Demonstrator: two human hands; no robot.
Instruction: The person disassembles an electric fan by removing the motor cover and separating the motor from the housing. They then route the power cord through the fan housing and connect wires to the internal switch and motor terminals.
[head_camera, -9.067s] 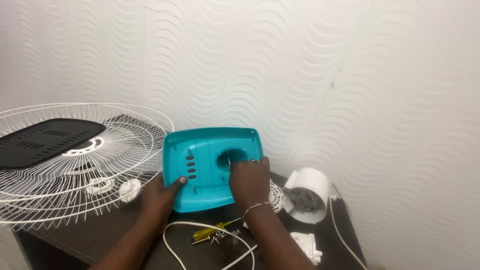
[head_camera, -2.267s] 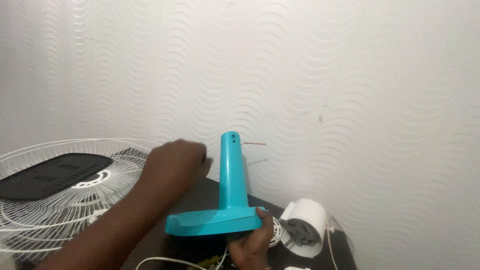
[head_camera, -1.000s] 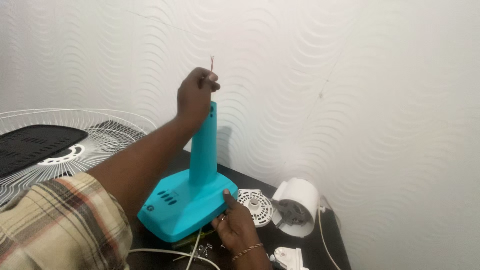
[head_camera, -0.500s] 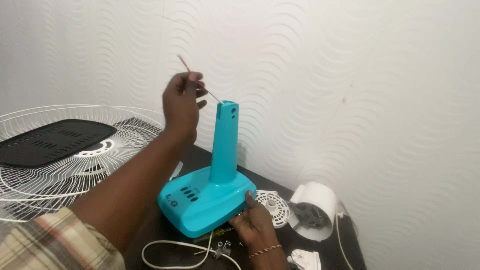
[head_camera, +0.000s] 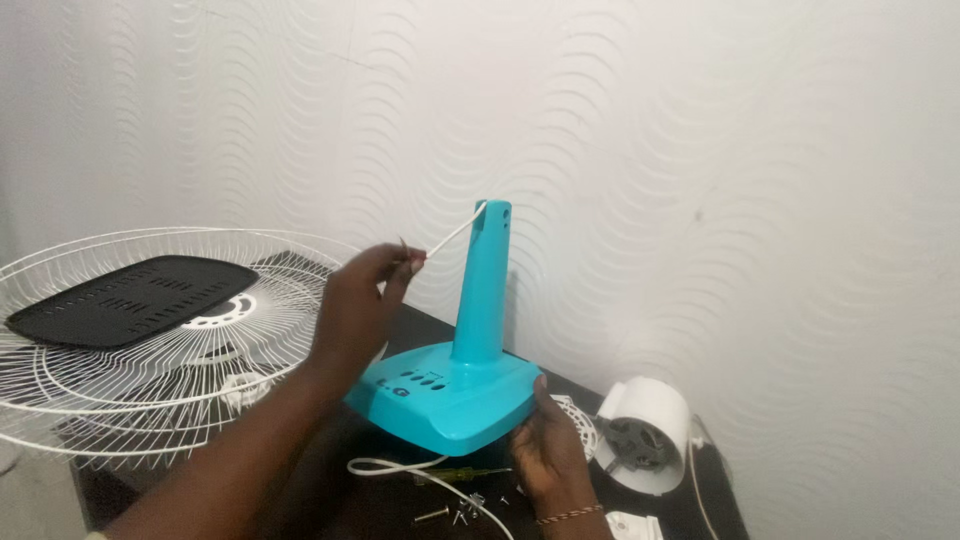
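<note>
Left hand (head_camera: 362, 300) dropped lower, pinching white wire (head_camera: 452, 233) out of post top | right hand (head_camera: 543, 455) grips teal fan base (head_camera: 455, 385) front edge | base upright mid-table (head_camera: 400, 500) | fan grille (head_camera: 120, 380) at left edge

A turquoise plastic fan base (head_camera: 450, 392) with an upright hollow column is seen tilted on a dark table, its front edge raised. A thin white wire (head_camera: 452, 232) is drawn taut from the column's top opening.
</note>
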